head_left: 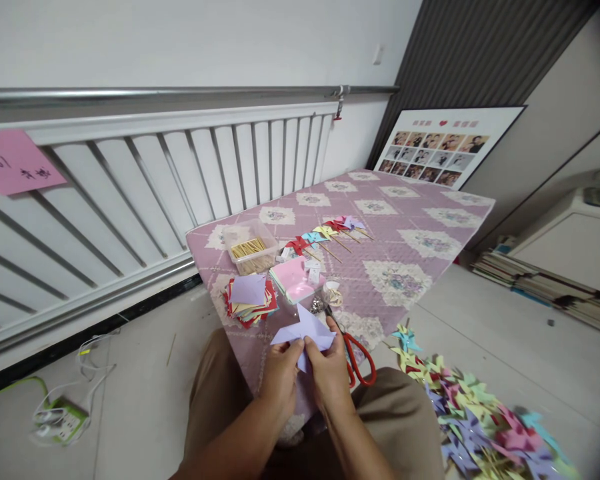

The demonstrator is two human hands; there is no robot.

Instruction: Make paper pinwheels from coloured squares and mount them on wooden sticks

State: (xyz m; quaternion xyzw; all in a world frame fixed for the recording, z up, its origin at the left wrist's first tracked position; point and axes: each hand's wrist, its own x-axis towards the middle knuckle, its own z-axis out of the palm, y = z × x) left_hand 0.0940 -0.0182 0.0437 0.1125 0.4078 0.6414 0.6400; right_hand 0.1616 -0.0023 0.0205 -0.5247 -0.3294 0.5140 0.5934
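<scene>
A lavender paper pinwheel (307, 327) is held between both hands over the near corner of the table. My left hand (281, 370) pinches it from the left, thumb near its centre. From the right, my right hand (330, 363) grips it, its thumb also at the middle and fingers behind the paper. Red-handled scissors (360, 360) lie just beside my right hand. Close in front are a small round tub (333, 295) of little pieces and a cluster of small metallic bits (317, 305). A stack of coloured paper squares (250, 293) sits left of the pinwheel.
A clear plastic box (253, 247) of wooden sticks stands at the table's left edge, near pink paper sheets (295, 279). Several finished pinwheels (325, 232) lie in a row. A pile of pinwheels (480, 413) covers the floor at right. A radiator (220, 167) lines the wall.
</scene>
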